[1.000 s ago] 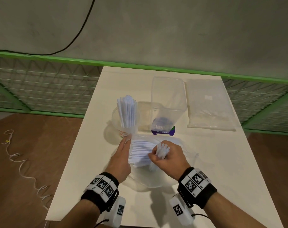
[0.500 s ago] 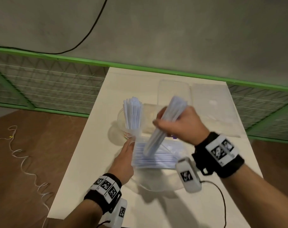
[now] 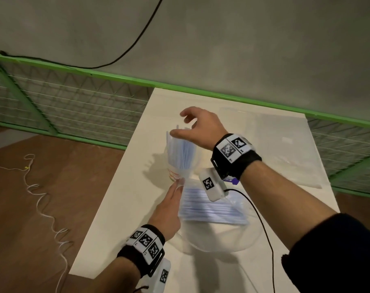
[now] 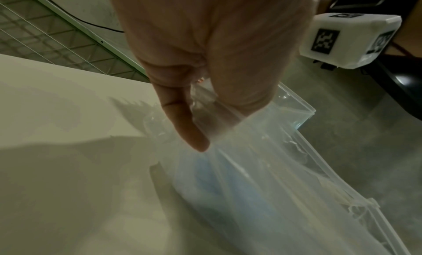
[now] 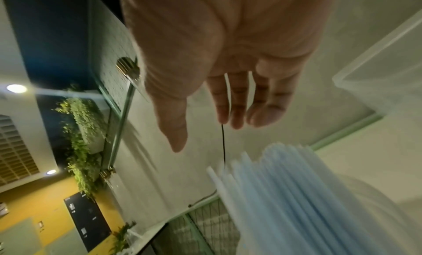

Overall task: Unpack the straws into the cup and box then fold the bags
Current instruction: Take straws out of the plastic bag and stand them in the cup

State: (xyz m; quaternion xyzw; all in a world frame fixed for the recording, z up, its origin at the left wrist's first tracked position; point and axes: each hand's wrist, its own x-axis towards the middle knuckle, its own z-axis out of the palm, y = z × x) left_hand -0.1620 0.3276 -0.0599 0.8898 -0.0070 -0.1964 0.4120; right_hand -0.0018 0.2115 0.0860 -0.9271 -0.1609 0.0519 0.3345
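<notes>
A clear cup (image 3: 176,173) at the table's left holds a standing bundle of pale blue straws (image 3: 181,151), seen blurred from above as straws (image 5: 285,190). My right hand (image 3: 180,123) hovers just above their tips, fingers spread and empty, as the right hand (image 5: 205,134) confirms. Nearer me lies a clear bag (image 3: 213,235) with more straws (image 3: 211,208) lying flat inside. My left hand (image 3: 178,183) pinches the bag's left edge; the left hand (image 4: 212,132) grips the film of the bag (image 4: 251,168). The clear box (image 4: 294,105) stands behind, mostly hidden by my right wrist.
A second, flat clear bag (image 3: 285,149) lies at the table's (image 3: 120,208) far right. A green railing with wire mesh (image 3: 74,92) runs behind the table. A white cord (image 3: 42,197) trails on the floor at the left. A black cable (image 3: 262,220) hangs from my right wrist.
My right hand lifted a handful of straws out of the bag, carried it left to the cup and let go; it is now open above the cup. The left hand kept its hold.
</notes>
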